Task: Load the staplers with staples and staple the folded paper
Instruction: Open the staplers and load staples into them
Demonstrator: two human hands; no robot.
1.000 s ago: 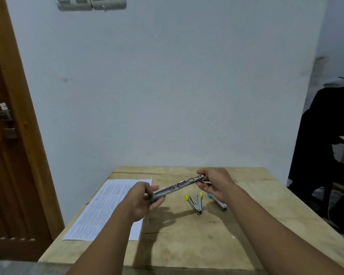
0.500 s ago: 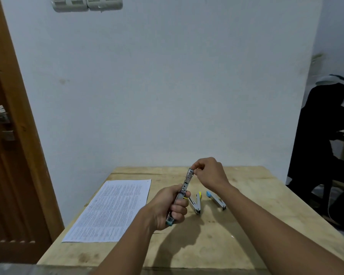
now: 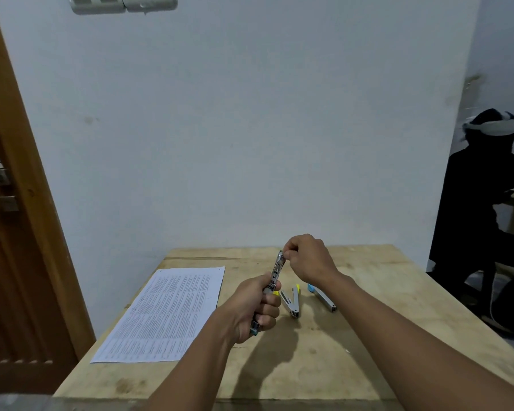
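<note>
My left hand (image 3: 254, 308) grips a metal stapler (image 3: 275, 272) and holds it nearly upright above the wooden table (image 3: 353, 366). A teal tip shows below my fist. My right hand (image 3: 307, 258) pinches the stapler's top end. A yellow-tipped stapler (image 3: 291, 301) lies spread open in a V on the table just right of my left hand. A blue-tipped stapler (image 3: 322, 296) lies flat beside it, further right. A printed sheet of paper (image 3: 166, 314) lies flat on the table's left side.
The table stands against a white wall (image 3: 250, 129). A brown wooden door (image 3: 15, 232) is at the left. At the far right a person in dark clothes (image 3: 484, 203) sits at another table.
The stapler has swung from nearly level to nearly upright. My left hand slid right and closed into a fist around its lower end. My right hand stayed on the top end.
</note>
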